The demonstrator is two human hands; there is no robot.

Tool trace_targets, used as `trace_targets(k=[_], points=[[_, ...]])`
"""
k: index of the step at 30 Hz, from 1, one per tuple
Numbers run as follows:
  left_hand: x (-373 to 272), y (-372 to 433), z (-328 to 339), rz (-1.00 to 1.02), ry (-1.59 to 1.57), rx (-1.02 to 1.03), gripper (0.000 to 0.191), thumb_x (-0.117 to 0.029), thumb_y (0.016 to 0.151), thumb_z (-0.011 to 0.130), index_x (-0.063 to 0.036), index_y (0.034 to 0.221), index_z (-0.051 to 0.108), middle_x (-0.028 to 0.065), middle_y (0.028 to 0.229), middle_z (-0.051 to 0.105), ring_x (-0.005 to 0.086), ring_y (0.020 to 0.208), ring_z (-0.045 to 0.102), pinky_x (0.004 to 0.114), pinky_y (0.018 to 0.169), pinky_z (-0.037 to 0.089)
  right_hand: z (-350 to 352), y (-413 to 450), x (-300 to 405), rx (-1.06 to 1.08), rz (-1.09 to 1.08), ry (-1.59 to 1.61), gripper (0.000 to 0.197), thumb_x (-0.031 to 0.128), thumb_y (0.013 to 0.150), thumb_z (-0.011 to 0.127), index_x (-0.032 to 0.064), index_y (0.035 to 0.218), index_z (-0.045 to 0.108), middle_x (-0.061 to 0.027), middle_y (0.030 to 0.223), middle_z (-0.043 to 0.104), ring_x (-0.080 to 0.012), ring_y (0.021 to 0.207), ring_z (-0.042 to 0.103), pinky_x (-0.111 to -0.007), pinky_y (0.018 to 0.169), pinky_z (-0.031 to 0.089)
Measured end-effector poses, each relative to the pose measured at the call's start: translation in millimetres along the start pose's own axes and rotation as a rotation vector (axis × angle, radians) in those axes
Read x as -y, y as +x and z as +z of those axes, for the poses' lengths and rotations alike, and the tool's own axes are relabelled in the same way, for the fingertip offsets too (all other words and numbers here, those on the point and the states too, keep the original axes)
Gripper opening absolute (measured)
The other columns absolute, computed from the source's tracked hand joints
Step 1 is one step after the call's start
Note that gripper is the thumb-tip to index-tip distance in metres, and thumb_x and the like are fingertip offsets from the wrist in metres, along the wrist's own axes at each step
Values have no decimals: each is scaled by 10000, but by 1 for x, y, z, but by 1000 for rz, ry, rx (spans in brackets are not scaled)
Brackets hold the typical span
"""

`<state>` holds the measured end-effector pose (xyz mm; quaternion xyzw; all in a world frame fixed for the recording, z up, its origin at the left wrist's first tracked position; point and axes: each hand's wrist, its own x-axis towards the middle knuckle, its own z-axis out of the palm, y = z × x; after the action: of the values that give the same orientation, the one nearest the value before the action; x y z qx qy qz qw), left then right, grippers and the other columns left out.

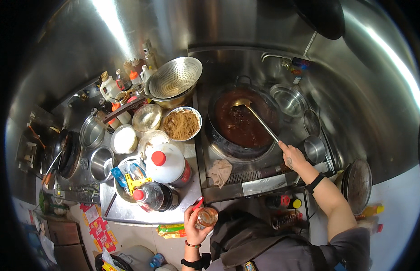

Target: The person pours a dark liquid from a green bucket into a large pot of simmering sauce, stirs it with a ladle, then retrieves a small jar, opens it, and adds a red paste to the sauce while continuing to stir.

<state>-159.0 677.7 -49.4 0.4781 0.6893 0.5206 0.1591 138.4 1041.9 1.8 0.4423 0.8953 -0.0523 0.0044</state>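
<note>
My right hand (293,156) grips the long handle of a metal ladle (259,117). The ladle's bowl rests in dark reddish-brown liquid (230,130) inside a large, deep dark pot (215,133) on the range. Low in the middle, my left hand (195,225) holds a small glass jar (208,217) with reddish-brown contents. A red item (198,203), perhaps a lid or small utensil, is at the fingers of that same hand; its kind cannot be told. The hand is just off the front edge of the steel side table, near a dark bottle with a red cap (157,197).
Left of the pot are a perforated strainer (176,78), a bowl of brown paste (182,124), a bowl of white contents (124,139), a large red-capped jug (167,162) and several seasoning bottles. A cloth (220,172) lies before the pot. Steel pots (288,100) stand to its right.
</note>
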Motion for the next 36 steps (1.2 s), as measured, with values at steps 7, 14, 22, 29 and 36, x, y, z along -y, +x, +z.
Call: trace_targets(k=[7,14,22,29,36], points=[[-7,7,-3,-1,-3,38,691,-147,538,877,-42,1172,624,172,1198,546,350,1121,555,420,961,465,4,-1,17,111,484,1134,559,-18,884,630,51,1407,442,-99,786,609,-155,554,553,-328,463,456],[-4,13,3,45,-23,65,691,-149,536,880,-48,1172,631,169,1204,549,350,1135,552,418,972,464,-10,-16,24,241,636,1705,547,32,920,632,61,1420,411,-101,772,577,-137,524,523,-262,415,402],[-6,22,14,66,-64,83,665,-147,547,874,-40,1160,639,171,1226,549,349,1158,546,419,986,461,-18,-39,29,472,659,2169,276,100,984,558,86,1253,498,-93,840,586,-65,586,509,-199,425,420],[-10,22,10,75,-59,103,665,-149,543,872,-36,1155,639,170,1226,548,349,1159,546,420,989,460,-35,-61,31,662,563,2661,245,88,1030,440,-5,1253,481,-116,925,528,-65,614,538,-188,466,455],[-7,17,2,87,-39,95,679,-158,549,882,-35,1168,630,172,1219,545,350,1142,553,420,978,465,-80,-82,34,444,610,2301,326,48,976,522,61,1302,519,-128,867,583,-62,599,522,-184,434,435]])
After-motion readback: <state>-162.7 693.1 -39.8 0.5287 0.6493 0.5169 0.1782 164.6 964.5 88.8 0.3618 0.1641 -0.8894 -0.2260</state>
